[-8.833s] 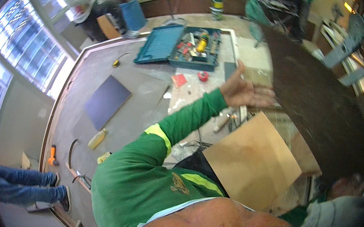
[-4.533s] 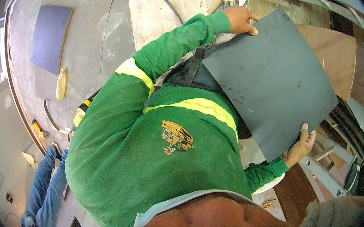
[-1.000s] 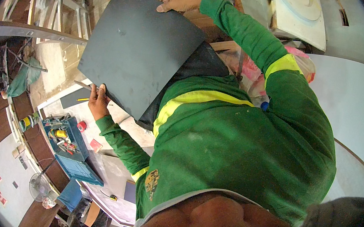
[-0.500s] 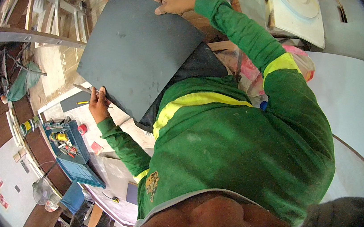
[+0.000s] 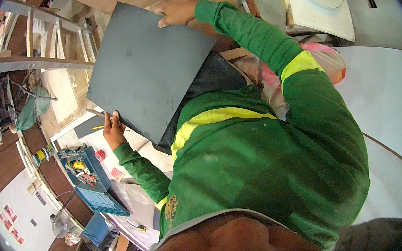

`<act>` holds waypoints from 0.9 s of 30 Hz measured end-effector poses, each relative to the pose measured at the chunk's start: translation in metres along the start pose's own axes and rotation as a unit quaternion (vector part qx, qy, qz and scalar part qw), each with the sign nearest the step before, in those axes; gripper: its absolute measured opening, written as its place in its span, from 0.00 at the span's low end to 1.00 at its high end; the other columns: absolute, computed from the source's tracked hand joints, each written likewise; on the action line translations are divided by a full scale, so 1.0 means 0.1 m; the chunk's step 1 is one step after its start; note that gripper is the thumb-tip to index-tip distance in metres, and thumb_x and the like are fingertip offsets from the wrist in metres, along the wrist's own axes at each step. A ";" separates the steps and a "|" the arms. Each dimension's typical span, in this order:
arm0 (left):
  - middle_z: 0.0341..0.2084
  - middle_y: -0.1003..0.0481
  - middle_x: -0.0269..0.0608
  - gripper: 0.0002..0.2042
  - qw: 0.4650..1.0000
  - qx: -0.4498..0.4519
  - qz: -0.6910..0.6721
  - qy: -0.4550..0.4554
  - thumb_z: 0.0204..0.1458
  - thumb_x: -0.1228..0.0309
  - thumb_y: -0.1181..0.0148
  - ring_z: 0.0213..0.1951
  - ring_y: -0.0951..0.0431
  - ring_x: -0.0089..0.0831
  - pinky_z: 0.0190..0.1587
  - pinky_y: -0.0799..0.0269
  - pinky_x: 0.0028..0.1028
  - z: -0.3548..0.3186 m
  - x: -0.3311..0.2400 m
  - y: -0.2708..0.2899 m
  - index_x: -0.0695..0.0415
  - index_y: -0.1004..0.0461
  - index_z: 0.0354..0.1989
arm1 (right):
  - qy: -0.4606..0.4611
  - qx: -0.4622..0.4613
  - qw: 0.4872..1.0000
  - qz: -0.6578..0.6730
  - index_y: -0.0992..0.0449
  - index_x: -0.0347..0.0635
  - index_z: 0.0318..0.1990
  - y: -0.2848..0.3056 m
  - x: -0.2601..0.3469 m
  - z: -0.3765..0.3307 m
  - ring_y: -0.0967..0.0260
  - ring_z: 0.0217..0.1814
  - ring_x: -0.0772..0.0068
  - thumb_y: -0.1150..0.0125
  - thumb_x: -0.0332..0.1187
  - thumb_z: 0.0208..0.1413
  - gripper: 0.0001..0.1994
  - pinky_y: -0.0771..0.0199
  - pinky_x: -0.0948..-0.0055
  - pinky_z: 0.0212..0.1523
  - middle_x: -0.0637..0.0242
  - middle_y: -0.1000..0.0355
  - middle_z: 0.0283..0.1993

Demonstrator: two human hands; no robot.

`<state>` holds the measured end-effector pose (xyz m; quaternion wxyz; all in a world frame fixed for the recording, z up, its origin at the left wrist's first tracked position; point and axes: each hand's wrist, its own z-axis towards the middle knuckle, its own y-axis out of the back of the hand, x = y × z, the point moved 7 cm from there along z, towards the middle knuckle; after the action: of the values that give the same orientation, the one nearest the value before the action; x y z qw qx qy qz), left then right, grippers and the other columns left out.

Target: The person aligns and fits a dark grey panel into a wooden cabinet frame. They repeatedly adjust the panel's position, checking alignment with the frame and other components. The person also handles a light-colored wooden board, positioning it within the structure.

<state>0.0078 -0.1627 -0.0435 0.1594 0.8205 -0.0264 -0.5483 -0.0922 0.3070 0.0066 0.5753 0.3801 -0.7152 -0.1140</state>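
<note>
Ladder rails (image 5: 39,63) curve across the upper left of the frame, the biggest thing near my work. Next in size comes the dark grey board (image 5: 147,75), held up left of centre in the upper half of the frame, its right edge crossing in front of my dark trousers (image 5: 216,80); whether it rests on them I cannot tell. It stays flat from corner to corner, so I judge it stiff and fairly light for two hands, with a smooth, smudged face that could slide under a flat palm. Opposite edges look the surest hold, since its corners would likely chip if knocked. Below it, at the lower left, an open teal tool case (image 5: 103,201) lies with its lid spread. Smaller again are my hands: the right hand (image 5: 176,12) pinches the board's upper edge, thumb on the face, while the left hand (image 5: 113,129) grasps the lower edge. A grey stick (image 5: 94,112) pokes out beside the left hand; I cannot tell whether I hold it too. Smallest are a red roll (image 5: 100,155) and, nearer that hand, a thin yellow stick (image 5: 97,127).
</note>
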 end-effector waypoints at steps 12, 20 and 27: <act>0.27 0.29 0.25 0.28 1.000 0.004 0.007 0.004 0.62 0.68 0.33 0.25 0.34 0.14 0.26 0.35 0.18 -0.04 -0.02 -0.06 0.59 0.32 0.70 | 0.048 -0.043 0.988 -0.139 0.26 0.32 0.57 0.04 0.05 0.05 0.24 0.56 0.50 0.37 0.41 0.61 0.23 0.26 0.51 0.56 0.44 0.23 0.50; 0.27 0.29 0.27 0.31 1.000 0.001 -0.004 -0.011 0.60 0.66 0.30 0.25 0.31 0.16 0.25 0.32 0.19 0.03 0.02 0.07 0.64 0.33 0.69 | 0.143 -0.106 0.983 -0.046 0.33 0.35 0.67 -0.11 -0.13 0.22 0.28 0.64 0.43 0.35 0.42 0.59 0.32 0.31 0.48 0.64 0.41 0.27 0.61; 0.26 0.28 0.30 0.32 0.999 -0.029 0.039 -0.011 0.59 0.66 0.29 0.23 0.29 0.17 0.23 0.30 0.20 -0.03 -0.17 0.05 0.67 0.33 0.68 | 0.066 -0.064 0.994 -0.053 0.27 0.37 0.59 0.09 0.23 0.05 0.27 0.57 0.37 0.38 0.38 0.60 0.23 0.30 0.49 0.59 0.40 0.25 0.54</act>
<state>0.0048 -0.1631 -0.0257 0.2044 0.8076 -0.0438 -0.5515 -0.1013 0.2960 0.0274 0.6378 0.3869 -0.6454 -0.1645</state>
